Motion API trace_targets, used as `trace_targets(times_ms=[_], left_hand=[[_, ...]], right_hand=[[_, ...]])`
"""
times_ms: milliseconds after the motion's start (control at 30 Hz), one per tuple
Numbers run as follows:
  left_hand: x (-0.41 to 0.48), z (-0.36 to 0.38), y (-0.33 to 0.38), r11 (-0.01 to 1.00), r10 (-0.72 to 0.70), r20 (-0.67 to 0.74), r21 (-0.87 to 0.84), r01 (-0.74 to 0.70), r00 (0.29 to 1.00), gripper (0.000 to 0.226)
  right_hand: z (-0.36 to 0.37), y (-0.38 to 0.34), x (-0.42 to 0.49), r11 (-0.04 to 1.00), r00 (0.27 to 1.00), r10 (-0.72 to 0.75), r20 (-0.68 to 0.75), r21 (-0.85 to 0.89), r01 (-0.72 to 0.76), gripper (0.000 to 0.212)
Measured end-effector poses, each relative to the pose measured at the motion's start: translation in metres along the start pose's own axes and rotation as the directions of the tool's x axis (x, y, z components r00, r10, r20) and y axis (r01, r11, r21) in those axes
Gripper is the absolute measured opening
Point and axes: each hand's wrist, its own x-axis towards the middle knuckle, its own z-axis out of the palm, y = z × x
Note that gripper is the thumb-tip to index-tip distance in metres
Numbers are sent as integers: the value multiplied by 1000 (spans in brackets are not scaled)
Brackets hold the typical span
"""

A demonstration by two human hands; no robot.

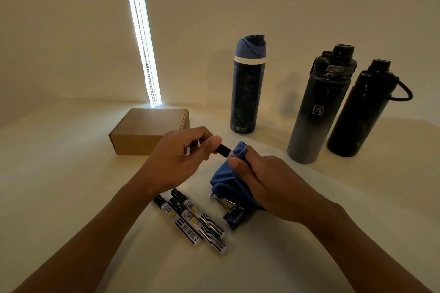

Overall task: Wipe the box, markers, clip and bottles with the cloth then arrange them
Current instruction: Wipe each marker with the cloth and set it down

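You are on the marker-wiping step: your left hand point(181, 157) pinches the black-capped marker point(222, 149) above the bench point(71, 197), its other end buried in the soft blue cloth point(226, 181) your right hand point(264, 181) grips. Next, I judge, lay it beside the three black-and-white markers point(190, 217), then take the black binder clip point(232, 215) just under the cloth.

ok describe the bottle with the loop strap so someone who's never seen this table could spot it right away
Three bottles stand along the far right of the table. Go to the last one on the right, the black bottle, just beside the grey bottle with a square logo. Only it has a thin black loop sticking out from its neck.
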Motion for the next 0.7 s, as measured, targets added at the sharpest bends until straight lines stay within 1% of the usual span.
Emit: trace_targets(times_ms=[100, 167, 267, 367, 433, 467, 500, 533, 567, 600, 633, 700], left_hand=[[0, -3, -5, 1000, 9, -14, -8, -9, 1000, 18], [1, -6, -8, 1000, 7, -33, 1, -7, 999, 15], [1, -9, -9, 999, -27, -57, -18, 27, 998, 14], [0, -14, -11, 996, -56, -67, -80, 50, 996, 17], [-1, -15, -11, 987, -56, -32, -155, 50, 998, 18], [-1, -14, -10, 983, -62, -16, -175, 58, 998, 20], [0, -13, -10, 984, -73, -13, -167, 70, 997, 23], [1, -11, -9, 987, -85, -22, -142, 81, 996, 26], [1, -11, -10, 989, -94, -36, -121, 89, 995, 27], [1, -11, -10, 989, -97, -45, -113, 91, 994, 26], [1, -12, -12, 990, -93, -50, -112, 87, 994, 24], [1, -16, -15, 991, -75, -62, -112, 68, 995, 18]], right_hand=[[-2, 2, -2, 998, 999, -12, -33, 60, 14, 34], [-3, 5, -3, 997, 999, -25, -33, 67, 27, 34], [-8, 9, -2, 995, 999, -15, -31, 99, 18, 42], [-12, 13, -6, 997, 999, -22, -49, 77, 26, 48], [-13, 17, -3, 999, 998, -36, -54, 39, 38, 52], [-13, 19, -1, 999, 999, -28, -28, 32, 28, 62], [-11, 21, 2, 1000, 999, 8, 34, 28, -9, 73], [-10, 22, 5, 998, 995, 55, 86, 21, -57, 75], [-8, 23, 6, 996, 990, 91, 105, -6, -91, 61], [-8, 23, 7, 995, 991, 97, 91, -21, -96, 44], [-8, 21, 6, 996, 993, 90, 71, -11, -90, 34], [-10, 18, 0, 997, 995, 76, 61, -7, -76, 30]])
